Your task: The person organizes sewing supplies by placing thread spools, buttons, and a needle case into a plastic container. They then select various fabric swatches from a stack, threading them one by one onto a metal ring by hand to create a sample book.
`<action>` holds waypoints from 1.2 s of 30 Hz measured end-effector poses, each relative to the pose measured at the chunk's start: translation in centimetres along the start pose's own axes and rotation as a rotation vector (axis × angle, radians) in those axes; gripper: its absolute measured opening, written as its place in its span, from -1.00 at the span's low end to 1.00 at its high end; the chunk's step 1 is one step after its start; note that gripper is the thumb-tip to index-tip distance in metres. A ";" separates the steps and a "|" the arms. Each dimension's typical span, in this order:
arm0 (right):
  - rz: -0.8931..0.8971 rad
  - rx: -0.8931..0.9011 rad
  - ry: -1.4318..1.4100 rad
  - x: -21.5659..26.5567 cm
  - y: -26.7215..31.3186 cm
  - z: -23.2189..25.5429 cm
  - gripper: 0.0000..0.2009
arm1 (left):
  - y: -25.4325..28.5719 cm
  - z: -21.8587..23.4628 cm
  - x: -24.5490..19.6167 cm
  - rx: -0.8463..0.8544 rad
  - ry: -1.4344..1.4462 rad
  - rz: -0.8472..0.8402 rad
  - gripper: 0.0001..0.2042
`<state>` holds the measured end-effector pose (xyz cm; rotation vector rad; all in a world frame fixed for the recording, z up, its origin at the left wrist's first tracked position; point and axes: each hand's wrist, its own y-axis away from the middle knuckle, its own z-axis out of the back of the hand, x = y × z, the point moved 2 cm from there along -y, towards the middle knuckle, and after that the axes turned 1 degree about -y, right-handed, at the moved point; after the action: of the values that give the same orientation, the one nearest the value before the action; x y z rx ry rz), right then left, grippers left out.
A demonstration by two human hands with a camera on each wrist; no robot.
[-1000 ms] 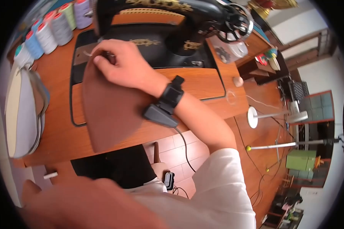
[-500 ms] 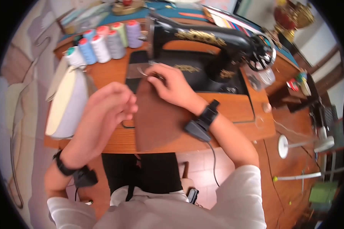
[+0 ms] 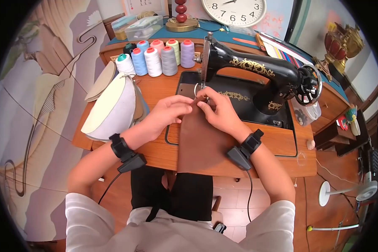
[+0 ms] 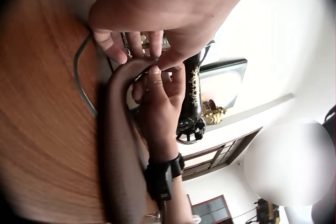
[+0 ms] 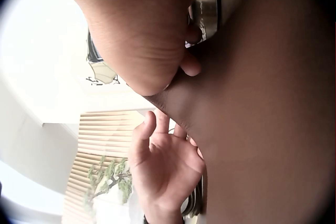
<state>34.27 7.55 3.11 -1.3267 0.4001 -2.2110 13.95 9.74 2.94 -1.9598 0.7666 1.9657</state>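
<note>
A brown leather-like piece lies over the front of the sewing machine bed, its narrow top end close to the needle. My right hand pinches that end between thumb and fingers. From the other side my left hand reaches the same edge, its fingertips touching it. In the right wrist view the left palm faces the camera, thumb raised and apart from the brown piece. The left wrist view has the edge curling up below both hands. The black sewing machine stands behind, and a pale thread loop shows by its needle.
Several thread spools stand behind and left of the hands. Cut pieces in cream, grey and brown lean together at the table's left. A plastic tub sits beside the handwheel. Cables hang from both wrist cameras.
My left hand has come up from the lower left to the brown piece's edge. The right hand stays at the top end of the piece. The head view has tilted and shifted.
</note>
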 end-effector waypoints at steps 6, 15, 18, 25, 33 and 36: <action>-0.059 -0.031 -0.097 -0.5 0.0 -0.6 -0.85 | -0.1 -0.1 2.1 0.003 -0.097 -0.245 -0.69; -0.097 -0.053 -0.056 -0.1 0.0 -0.7 -0.87 | 6.3 0.8 -5.0 -0.060 -0.865 -0.617 -0.56; -0.129 -0.036 -0.006 0.4 0.0 -0.5 -0.87 | 7.2 4.9 -8.0 -0.182 -0.766 -0.644 -0.67; -0.119 -0.058 -0.005 0.1 0.1 -1.3 -0.86 | 5.6 24.9 -10.9 -0.776 -0.540 -0.280 -0.74; -0.197 -0.005 0.055 -0.1 0.0 -1.3 -0.85 | 0.2 39.7 -1.6 -0.803 -1.142 0.168 -0.53; -0.199 0.006 0.027 -0.4 0.1 -1.4 -0.87 | -0.8 39.7 -1.4 -0.790 -1.215 0.091 -0.43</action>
<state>33.20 7.70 2.14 -1.3878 0.2816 -2.3919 -19.02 31.83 2.15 -0.5272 -0.2927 3.1394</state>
